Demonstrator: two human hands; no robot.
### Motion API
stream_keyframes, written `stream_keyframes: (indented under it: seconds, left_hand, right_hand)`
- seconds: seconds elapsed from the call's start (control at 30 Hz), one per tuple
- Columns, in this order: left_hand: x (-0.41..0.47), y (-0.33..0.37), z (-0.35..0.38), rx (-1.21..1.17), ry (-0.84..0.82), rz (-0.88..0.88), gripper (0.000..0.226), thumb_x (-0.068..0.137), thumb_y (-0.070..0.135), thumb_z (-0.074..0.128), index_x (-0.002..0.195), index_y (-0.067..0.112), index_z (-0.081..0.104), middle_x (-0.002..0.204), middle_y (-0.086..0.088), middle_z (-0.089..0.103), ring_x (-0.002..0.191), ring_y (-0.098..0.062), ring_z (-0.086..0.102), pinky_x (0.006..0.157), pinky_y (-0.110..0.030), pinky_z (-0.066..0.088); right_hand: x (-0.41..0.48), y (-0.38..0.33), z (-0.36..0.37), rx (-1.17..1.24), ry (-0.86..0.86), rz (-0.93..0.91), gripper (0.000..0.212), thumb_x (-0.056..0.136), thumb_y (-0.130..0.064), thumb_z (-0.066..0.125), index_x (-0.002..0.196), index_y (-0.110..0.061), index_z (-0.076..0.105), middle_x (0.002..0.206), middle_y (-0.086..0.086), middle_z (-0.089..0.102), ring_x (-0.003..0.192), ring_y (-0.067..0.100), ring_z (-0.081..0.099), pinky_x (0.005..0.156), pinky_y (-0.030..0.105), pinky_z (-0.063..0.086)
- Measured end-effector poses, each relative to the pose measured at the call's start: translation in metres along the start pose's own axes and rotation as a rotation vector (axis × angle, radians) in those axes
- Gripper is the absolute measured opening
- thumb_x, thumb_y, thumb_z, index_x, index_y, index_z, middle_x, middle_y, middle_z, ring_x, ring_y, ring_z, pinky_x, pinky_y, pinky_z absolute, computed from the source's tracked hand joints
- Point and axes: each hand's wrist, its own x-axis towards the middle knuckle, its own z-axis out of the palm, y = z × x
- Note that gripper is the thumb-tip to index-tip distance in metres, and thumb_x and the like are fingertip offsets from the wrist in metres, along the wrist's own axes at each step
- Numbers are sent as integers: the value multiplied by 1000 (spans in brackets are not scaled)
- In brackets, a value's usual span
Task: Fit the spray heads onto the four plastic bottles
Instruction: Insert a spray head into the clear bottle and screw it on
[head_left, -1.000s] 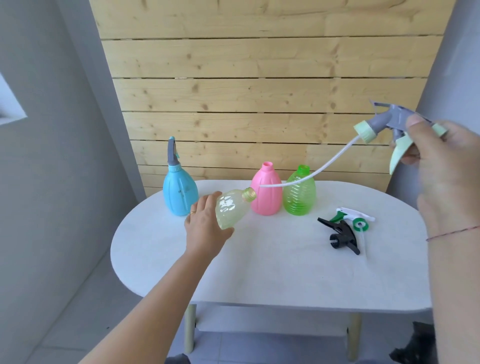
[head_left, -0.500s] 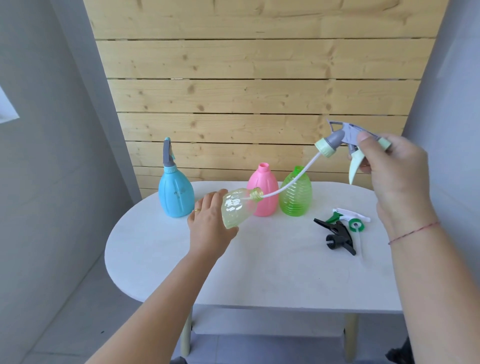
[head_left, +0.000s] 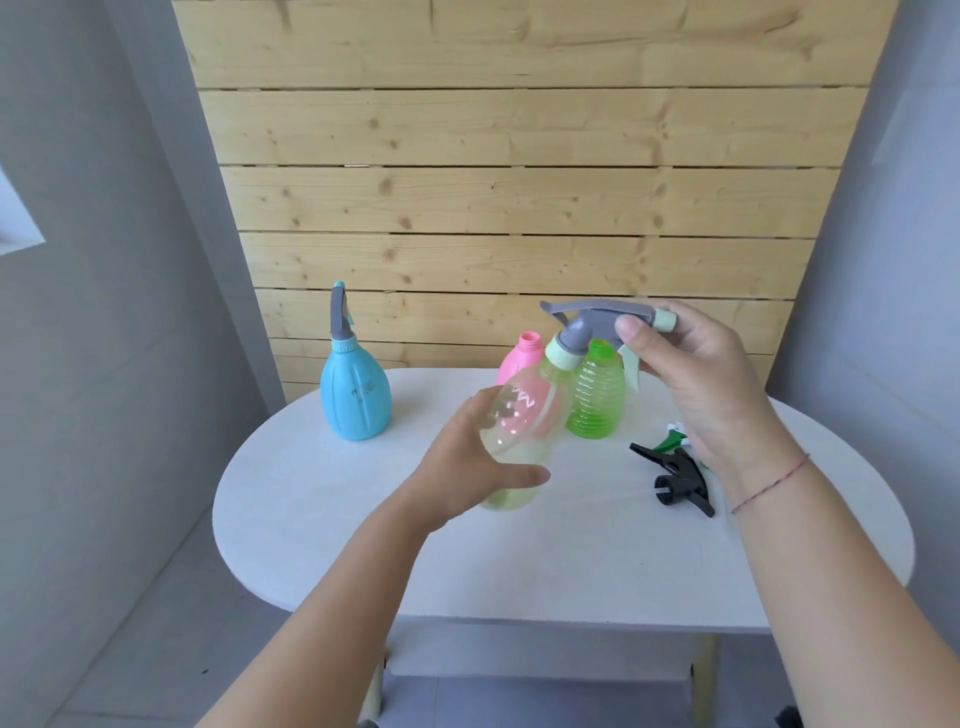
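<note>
My left hand (head_left: 462, 467) grips a pale yellow clear bottle (head_left: 519, 431), tilted with its neck up and to the right, above the white table (head_left: 545, 561). My right hand (head_left: 691, 374) holds a grey spray head (head_left: 592, 322) whose pale green collar sits on that bottle's neck; its tube is inside the bottle. A blue bottle (head_left: 355, 389) with a grey spray head fitted stands at the back left. A pink bottle (head_left: 519, 358) and a green ribbed bottle (head_left: 596, 400) stand open-necked behind my hands. A black spray head (head_left: 675, 478) and a green-and-white spray head (head_left: 672, 439) lie on the table at the right.
A wooden plank wall (head_left: 519, 208) rises right behind the table. Grey walls close in on both sides. The table's front edge is rounded, with floor tiles below.
My right hand has moved left and down, sliding the spray head's tube fully into the yellow bottle until the collar met the neck. My left hand raised the bottle more upright.
</note>
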Motion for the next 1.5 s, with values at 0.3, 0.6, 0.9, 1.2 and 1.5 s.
stream_keyframes:
  seconds: [0.3,0.6,0.9,1.2,1.5]
  left_hand:
    - [-3,5,3,-229,-435,-109,68,64,20,81,125,33,54,116,7,62,115,-14,57,102,-48,45]
    - [-3,-3,2,-426,-622,-175,61,67,19,76,124,25,57,119,-3,59,111,-22,58,106,-52,38]
    - [-2,-3,4,-435,-625,-167,72,66,18,76,132,16,49,119,-7,56,111,-23,56,105,-50,40]
    - [-7,-2,6,-477,-726,-165,67,68,18,77,130,18,51,117,-5,60,109,-25,57,106,-55,37]
    - [-11,1,13,-682,-755,-153,71,59,39,86,121,17,61,118,-12,60,105,-23,63,96,-37,49]
  right_hand:
    - [-8,22,17,137,-193,171,43,62,-31,79,102,-17,70,102,4,75,99,19,68,101,43,48]
    - [-8,25,19,191,-276,272,53,72,-14,71,121,3,58,113,16,69,109,33,62,105,48,42]
    - [-4,20,23,270,-333,260,54,79,-40,63,128,-17,59,110,-1,65,98,13,61,97,38,44]
    - [-2,25,22,305,-276,274,38,76,-42,66,101,-14,70,90,1,71,90,17,66,92,42,43]
    - [-6,19,26,545,-362,367,41,84,-39,52,104,-6,63,93,11,71,91,22,70,76,31,57]
